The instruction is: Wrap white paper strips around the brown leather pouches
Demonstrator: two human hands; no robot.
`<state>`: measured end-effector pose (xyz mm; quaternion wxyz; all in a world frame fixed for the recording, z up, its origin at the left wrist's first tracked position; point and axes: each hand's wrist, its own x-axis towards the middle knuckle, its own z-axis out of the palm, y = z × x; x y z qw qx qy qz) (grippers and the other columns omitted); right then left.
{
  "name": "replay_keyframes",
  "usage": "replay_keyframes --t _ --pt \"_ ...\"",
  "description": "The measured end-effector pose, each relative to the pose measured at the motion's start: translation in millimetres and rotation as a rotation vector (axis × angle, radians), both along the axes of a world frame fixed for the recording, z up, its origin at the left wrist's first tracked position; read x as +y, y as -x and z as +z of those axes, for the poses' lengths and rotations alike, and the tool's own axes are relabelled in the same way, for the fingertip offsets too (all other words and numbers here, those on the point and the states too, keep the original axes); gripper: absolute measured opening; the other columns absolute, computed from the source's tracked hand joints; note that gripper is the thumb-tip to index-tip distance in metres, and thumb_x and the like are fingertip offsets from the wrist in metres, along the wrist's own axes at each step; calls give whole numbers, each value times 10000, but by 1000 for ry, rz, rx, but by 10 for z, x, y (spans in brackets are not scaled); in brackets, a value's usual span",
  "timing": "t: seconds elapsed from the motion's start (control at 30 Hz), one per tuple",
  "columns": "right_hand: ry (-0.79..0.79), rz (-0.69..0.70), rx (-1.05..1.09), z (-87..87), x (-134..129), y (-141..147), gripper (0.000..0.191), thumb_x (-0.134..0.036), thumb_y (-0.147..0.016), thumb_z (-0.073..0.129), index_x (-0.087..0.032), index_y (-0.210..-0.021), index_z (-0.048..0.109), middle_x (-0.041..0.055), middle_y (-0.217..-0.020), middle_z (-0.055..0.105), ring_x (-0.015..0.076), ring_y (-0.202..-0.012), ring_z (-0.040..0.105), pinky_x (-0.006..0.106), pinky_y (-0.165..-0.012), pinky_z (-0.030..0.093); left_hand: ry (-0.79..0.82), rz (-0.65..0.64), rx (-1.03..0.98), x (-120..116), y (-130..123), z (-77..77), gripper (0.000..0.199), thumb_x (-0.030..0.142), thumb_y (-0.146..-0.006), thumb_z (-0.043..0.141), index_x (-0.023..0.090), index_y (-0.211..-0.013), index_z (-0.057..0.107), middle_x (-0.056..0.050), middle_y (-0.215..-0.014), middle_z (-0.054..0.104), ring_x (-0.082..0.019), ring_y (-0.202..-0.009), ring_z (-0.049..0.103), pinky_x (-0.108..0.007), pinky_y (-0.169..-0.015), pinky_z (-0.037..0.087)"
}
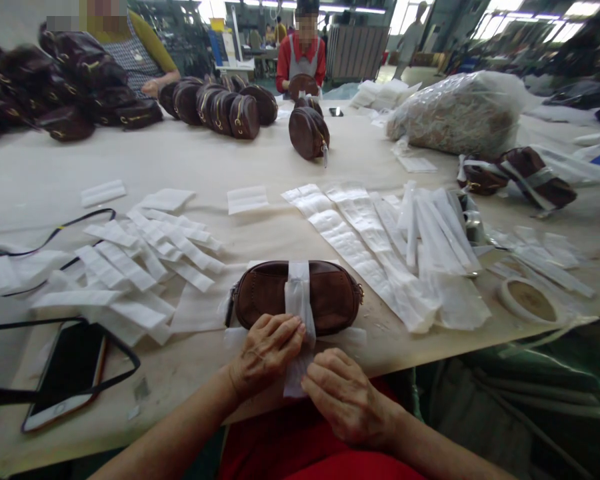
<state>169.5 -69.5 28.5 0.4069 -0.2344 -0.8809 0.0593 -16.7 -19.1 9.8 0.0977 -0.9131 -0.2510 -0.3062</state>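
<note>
A small brown leather bag (260,297) lies at the table's front edge, with a white wrapping strip (298,293) running over its middle and down toward me. My left hand (273,350) is closed, its fingers pressing the strip against the bag's near side. Just to the right and lower, my right hand (350,397) is closed at the strip's loose lower end, which hangs near the edge. The fingertips there are partly hidden. A flat white sheet (200,307) lies on the bag's left side.
Folded white strips (125,260) are spread at left, near a phone (67,373) and a black strap (130,360). Long white strips (360,233) and a tape roll (527,300) lie right. Brown bags (220,110) and a large plastic-wrapped bundle (460,113) stand farther back. Two co-workers (305,60) face me.
</note>
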Motion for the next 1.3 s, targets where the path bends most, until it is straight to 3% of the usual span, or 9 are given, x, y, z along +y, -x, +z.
replay_keyframes --t 0.13,0.3,0.43,0.6,0.7,0.8,1.13,1.3 --pt "4 13 35 85 178 -17 282 -74 -923 341 -55 -880 619 117 -777 628 196 -801 543 325 -724 487 58 -26 19 6 40 -3 231 132 -931 402 119 -1058 593 -94 -1002 664 -191 -955 595 -313 -768 489" --pt "36 -42 82 62 354 -28 248 -79 -928 367 -74 -1011 601 112 -852 652 185 -841 546 311 -729 509 251 -75 -6 -3 107 76 322 133 -840 403 99 -1114 568 -139 -1094 640 -224 -1034 573 -355 -817 513" --pt "121 -95 156 23 473 8 194 -74 -909 438 -117 -957 621 84 -816 642 162 -785 546 289 -695 507 373 -81 -138 4 64 132 213 221 -862 481 132 -1009 608 -121 -1050 661 -214 -980 603 -346 -808 543" --pt "400 -142 213 31 539 37 162 -94 -897 510 -155 -928 657 47 -797 632 125 -745 567 237 -660 507 421 31 -322 20 -31 94 147 114 -895 481 164 -884 618 -56 -888 697 -144 -849 646 -258 -751 552" --pt "600 -88 194 87 558 5 158 -131 -909 515 -162 -921 669 40 -813 636 114 -766 588 209 -675 513 427 51 -342 13 -52 72 173 80 -891 458 151 -879 615 -62 -881 696 -143 -853 650 -254 -752 551" --pt "699 -27 195 140 587 -31 128 -161 -902 540 -158 -902 668 41 -817 641 115 -782 600 205 -691 515 404 57 -369 0 -65 51 194 77 -899 435 140 -887 618 -68 -867 694 -140 -838 647 -253 -756 547" --pt "488 -133 106 61 676 14 176 -105 -900 516 -166 -842 670 17 -736 610 106 -698 534 191 -615 466 448 125 -390 0 -93 83 90 121 -904 490 154 -870 566 -52 -844 679 -128 -810 646 -229 -739 539" --pt "467 -285 33 5 688 68 239 -178 -936 484 -166 -770 655 31 -722 571 120 -692 502 204 -606 445 469 284 -404 -20 -84 39 44 185 -904 504 155 -935 513 -103 -979 627 -150 -920 636 -235 -769 547"
